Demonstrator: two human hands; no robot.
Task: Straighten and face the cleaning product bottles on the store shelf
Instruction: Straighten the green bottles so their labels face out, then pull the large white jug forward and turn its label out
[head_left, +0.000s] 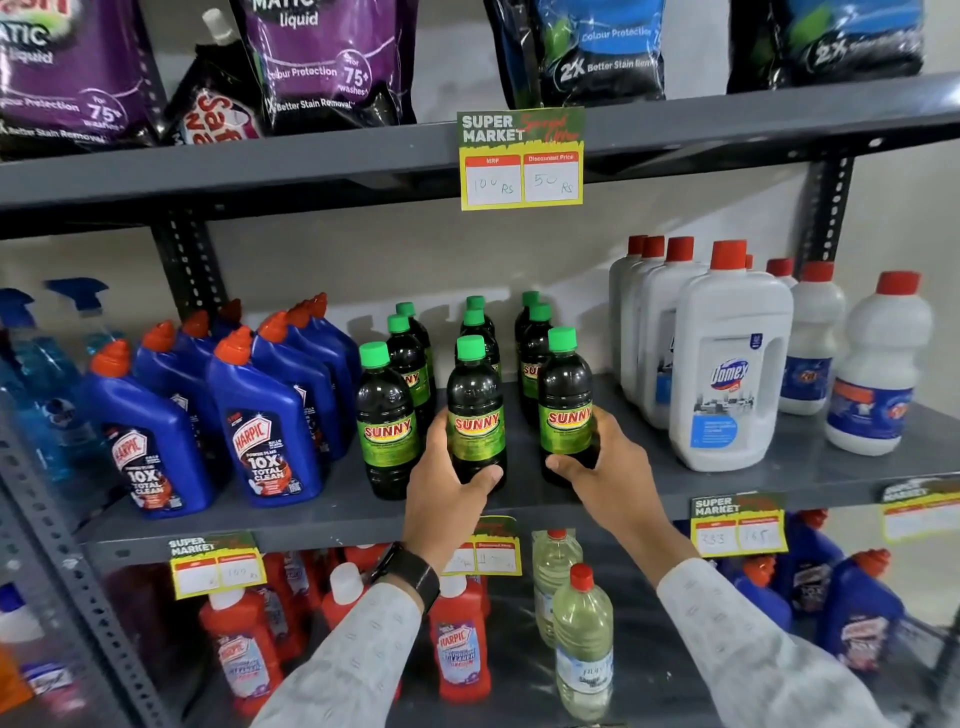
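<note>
On the grey metal shelf (810, 467), blue Harpic bottles (265, 441) with angled orange caps stand leftmost. Beside them an untouched Sunny bottle (387, 421) stands upright, label forward. The left hand (441, 493) wraps the middle front bottle (475, 415) (dark glossy plastic, green cap); the right hand (608, 467) clasps the right front bottle (565, 405). Both are vertical, labels facing out. White Domex jugs (727, 364) stand rightmost.

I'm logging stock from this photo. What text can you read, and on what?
"SUNNY": green-capped bottles, one in the left hand, one in the right hand
"HARPIC", "10X TOTAL CLEAN": blue bottle
"Domex": white jug
"SUPER MARKET", "MRP", "100 Rs", "50 Rs": upper price tag
"75+ washes": purple pouch
Lower price tags: blurred.
</note>
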